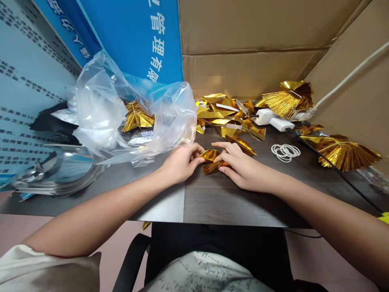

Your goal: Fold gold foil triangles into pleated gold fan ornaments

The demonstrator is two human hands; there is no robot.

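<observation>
Left fingers (199,161) pinch gold foil (210,154); right fingers (227,147) hold pleated foil (210,168). Plastic bag (99,109) stands close left; foil pile (223,111) behind.

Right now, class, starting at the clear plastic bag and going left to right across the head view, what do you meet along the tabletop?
Clear plastic bag, left hand, folded gold piece at its fingertips, right hand, coiled white loops, fan-shaped gold bundle at far right.
</observation>
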